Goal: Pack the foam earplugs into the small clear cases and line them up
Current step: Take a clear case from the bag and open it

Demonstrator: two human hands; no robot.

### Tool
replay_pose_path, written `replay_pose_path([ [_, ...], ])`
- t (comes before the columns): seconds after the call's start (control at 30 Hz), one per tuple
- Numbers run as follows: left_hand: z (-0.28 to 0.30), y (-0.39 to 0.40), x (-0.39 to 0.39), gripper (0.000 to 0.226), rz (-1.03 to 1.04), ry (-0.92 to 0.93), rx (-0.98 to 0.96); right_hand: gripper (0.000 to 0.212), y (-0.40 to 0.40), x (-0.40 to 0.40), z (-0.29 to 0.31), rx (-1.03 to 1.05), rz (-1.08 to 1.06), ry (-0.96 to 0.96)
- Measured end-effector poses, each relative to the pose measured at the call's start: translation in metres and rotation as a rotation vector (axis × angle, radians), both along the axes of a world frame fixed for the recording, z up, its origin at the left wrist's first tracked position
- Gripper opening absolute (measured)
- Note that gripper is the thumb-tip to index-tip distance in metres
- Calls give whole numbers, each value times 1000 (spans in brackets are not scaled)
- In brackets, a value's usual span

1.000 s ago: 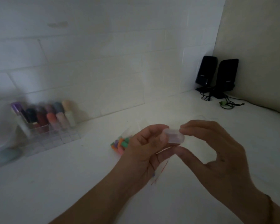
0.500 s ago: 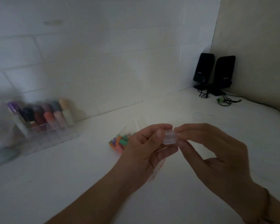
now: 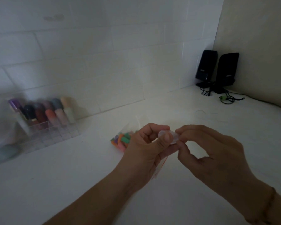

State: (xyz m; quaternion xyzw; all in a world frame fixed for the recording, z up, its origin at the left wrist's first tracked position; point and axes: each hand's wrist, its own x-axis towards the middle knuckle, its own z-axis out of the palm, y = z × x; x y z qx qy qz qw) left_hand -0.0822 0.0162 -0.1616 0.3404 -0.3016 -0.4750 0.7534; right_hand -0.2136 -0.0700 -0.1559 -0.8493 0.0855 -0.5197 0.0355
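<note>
While both hands hovered above the white tabletop (image 3: 71, 184), the left hand (image 3: 143, 151) and right hand (image 3: 214, 153) each pinched the small clear case (image 3: 168, 137) with curled fingers, just right of the heap of colourful foam earplugs (image 3: 121, 140) in its bag.

I see white bench (image 3: 58, 184) under dim light. Heap of coloured foam earplugs (image 3: 121, 139) in clear bag near middle. Clear organiser (image 3: 50, 132) with blurred bottles at left wall. Two black speakers (image 3: 217, 70) in far right corner, cable (image 3: 227, 99) coiled just beside.
</note>
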Motion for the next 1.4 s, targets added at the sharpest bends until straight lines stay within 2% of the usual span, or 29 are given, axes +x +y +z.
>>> replay_pose_path([
  [0.13,0,0,2,57,24,-19,20,18,0,1,-2,-2,-22,17],
  [0.37,-1,0,5,56,53,-156,57,17,5,2,-1,49,-45,32],
  [0.5,6,5,13,51,-18,-245,25,13,6,0,0,173,37,-29],
  [0.63,9,10,16,55,-81,-487,91,17,7,4,1,356,74,-45],
  [0.73,11,13,16,52,-150,-543,98,11,5,7,2,437,174,-16],
  [0.8,18,12,24,46,-60,-441,123,16,4,6,3,440,223,-9],
  [0.9,24,10,50,33,98,-69,113,7,1,1,0,416,138,77],
  [0.97,25,12,68,27,206,68,104,9,-2,1,-7,406,35,303],
  [1.03,26,14,80,29,262,175,98,4,-2,2,-18,411,-23,556],
  [1.07,27,15,84,32,283,218,100,9,1,2,-22,414,-31,627],
  [1.23,25,16,93,21,314,291,129,38,11,13,-28,356,-39,711],
  [1.4,27,18,94,22,275,298,147,30,9,14,-34,261,-30,713],
])
